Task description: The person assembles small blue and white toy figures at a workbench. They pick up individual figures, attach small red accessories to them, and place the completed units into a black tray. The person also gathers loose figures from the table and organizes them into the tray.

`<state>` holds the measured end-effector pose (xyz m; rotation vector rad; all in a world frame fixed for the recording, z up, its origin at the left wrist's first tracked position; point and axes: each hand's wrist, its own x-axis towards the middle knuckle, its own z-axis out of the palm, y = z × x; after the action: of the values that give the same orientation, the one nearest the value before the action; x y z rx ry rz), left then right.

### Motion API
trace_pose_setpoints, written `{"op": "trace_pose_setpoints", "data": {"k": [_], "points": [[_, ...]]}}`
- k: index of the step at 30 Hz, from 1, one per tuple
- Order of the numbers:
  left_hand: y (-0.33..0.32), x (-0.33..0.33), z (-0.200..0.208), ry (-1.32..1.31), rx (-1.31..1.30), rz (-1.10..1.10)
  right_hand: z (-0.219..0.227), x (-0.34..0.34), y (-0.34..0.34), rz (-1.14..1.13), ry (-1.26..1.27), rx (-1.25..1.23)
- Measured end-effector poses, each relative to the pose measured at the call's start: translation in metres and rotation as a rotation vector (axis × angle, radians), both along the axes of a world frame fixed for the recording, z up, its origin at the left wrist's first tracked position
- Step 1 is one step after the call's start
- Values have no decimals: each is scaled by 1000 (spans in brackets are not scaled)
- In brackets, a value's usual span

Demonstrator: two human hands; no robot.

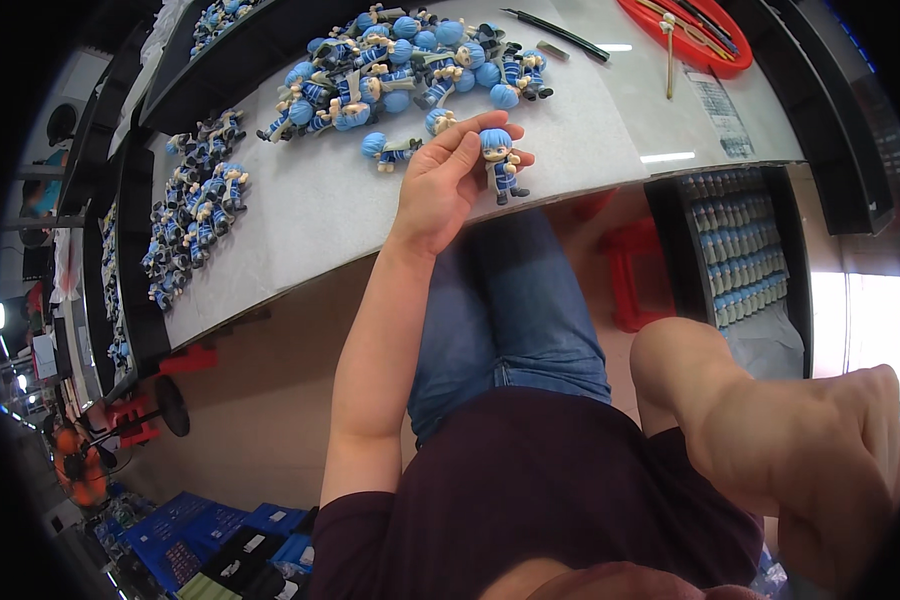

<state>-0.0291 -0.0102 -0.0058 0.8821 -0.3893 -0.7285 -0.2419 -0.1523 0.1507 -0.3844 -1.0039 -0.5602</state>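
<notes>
Between the thumb and fingers of my left hand [440, 178] stands a small figurine [499, 172] with light blue hair, a blue outfit and dark boots. It is upright, front toward me, just over the table's near edge. My right hand [820, 435] is raised close at the lower right, away from the table. Its fingers are curled into a fist, and whatever may be inside is hidden. Beyond my left hand, a large pile of similar figurines [400, 70] covers the back of the white table [320, 215]. One loose figurine [390, 150] lies beside my wrist.
More figurines [198, 205] lie grouped at the left, near black trays [135, 250]. A red tray [715, 60] with brushes stands at the back right, a black pen [560, 35] left of it. Below the table's right end, a black crate [705, 265] holds rows of pieces beside a red stool [635, 275].
</notes>
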Motion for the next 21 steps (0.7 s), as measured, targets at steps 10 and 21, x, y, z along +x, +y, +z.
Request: {"op": "trace_pose_setpoints", "data": {"k": [10,21], "points": [[0,-1,4,4,2,-25,-37,69,19,-508,266,-280],[4,-2,3,35,-25,-5,-154,102,21,-616,1296,-701]]}}
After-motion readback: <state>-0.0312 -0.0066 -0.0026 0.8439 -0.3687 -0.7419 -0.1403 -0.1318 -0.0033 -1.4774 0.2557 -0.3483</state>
